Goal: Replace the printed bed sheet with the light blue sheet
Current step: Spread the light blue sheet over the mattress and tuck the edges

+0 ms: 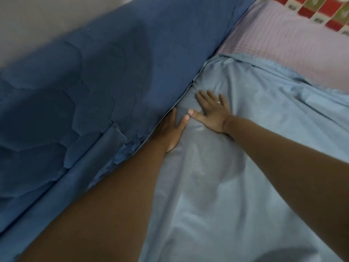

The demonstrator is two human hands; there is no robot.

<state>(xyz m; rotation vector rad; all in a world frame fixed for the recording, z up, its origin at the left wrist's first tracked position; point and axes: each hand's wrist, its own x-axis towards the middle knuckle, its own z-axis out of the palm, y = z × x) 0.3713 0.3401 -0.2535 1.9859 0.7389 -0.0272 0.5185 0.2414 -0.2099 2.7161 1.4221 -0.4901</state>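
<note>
Light blue sheet (236,167) already lies spread over most of the bed, creased, its side edge running along the dark blue padded panel (113,72); a red patterned cloth (311,14) at the far corner may be the printed one. Both hands are flat and clasp nothing: the left hand (172,129) pushes the edge into the gap by the panel, fingertips partly hidden, while the right hand (213,112) presses the sheet just beside it, fingers spread. Left to do, I judge: cover the bare pink checked surface (292,44), finish tucking, smooth the wrinkles
</note>
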